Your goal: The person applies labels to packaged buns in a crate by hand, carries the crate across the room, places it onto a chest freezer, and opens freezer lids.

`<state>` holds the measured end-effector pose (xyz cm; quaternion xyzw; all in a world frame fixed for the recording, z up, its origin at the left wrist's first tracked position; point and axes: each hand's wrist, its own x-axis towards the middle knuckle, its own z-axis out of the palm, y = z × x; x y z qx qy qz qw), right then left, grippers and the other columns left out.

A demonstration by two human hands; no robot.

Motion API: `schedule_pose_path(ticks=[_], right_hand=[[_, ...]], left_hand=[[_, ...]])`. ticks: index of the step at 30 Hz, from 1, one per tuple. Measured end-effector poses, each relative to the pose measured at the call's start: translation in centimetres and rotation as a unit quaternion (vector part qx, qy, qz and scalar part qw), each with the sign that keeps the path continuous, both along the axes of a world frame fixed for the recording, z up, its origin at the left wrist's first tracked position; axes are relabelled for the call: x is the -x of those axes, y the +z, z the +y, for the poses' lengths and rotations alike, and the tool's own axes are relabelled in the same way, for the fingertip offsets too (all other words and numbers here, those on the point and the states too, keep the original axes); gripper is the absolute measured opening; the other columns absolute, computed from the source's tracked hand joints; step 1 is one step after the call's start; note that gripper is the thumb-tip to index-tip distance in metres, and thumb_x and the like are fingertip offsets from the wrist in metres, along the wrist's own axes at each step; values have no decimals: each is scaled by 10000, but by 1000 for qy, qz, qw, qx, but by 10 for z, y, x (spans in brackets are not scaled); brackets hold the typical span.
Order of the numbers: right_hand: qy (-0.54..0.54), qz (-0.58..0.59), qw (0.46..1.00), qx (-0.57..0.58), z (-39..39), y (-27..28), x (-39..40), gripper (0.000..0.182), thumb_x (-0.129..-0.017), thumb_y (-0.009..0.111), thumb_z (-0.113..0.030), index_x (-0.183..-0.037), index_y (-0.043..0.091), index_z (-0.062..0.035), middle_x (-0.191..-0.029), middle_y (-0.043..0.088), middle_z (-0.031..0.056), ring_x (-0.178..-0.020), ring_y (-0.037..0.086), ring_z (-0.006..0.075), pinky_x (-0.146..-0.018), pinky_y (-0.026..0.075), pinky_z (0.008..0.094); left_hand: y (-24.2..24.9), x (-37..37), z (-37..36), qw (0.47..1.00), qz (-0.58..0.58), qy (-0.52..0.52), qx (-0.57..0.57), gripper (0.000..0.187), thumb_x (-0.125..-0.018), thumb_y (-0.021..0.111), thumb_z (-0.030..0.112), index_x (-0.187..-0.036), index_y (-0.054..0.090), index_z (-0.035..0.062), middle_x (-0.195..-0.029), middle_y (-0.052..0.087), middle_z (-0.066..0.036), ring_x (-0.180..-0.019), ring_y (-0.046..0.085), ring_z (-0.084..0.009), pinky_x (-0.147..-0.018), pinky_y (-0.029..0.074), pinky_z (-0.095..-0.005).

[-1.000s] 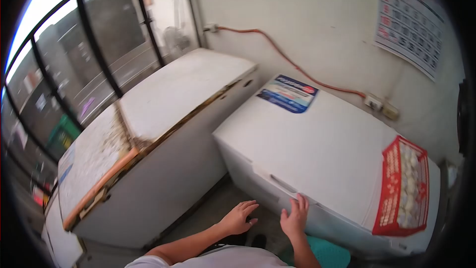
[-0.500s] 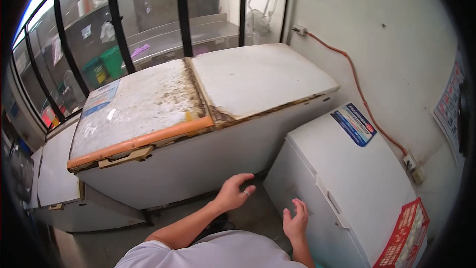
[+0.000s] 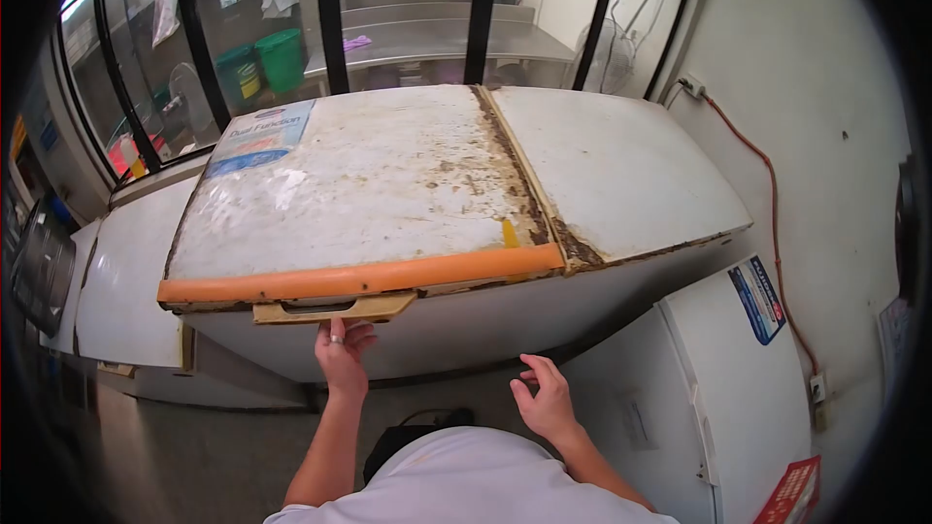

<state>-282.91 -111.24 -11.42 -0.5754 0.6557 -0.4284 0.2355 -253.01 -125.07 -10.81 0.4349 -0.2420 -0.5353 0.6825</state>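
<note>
A long white chest freezer with two rusty lids spans the middle, an orange strip along the left lid's front edge. My left hand, with a ring on one finger, is at the underside of the beige handle, fingers curled up against it. Both lids are down. My right hand hangs in the air in front of the freezer's front wall, fingers apart and holding nothing.
A smaller white chest freezer stands at the right, a red basket at its near end. Another white freezer is at the left. Behind are black window bars; an orange cable runs down the right wall.
The view has turned left. My left hand has moved left and up to the beige handle. My right hand has come nearer to the long freezer, away from the smaller one.
</note>
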Motion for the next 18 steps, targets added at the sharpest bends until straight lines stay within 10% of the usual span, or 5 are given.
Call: schedule_pose_path(ticks=[18], right_hand=[[32,-44,998,23,-1,2,-18,428,-875,741,-53,-1280,632,32,-1156,710,191,-897,748,269,-829,585,389]], left_hand=[[209,2,-108,974,-96,31,204,387,-1025,703,364,-1048,657,-20,-867,734,-133,-637,677,-173,-579,584,-325]])
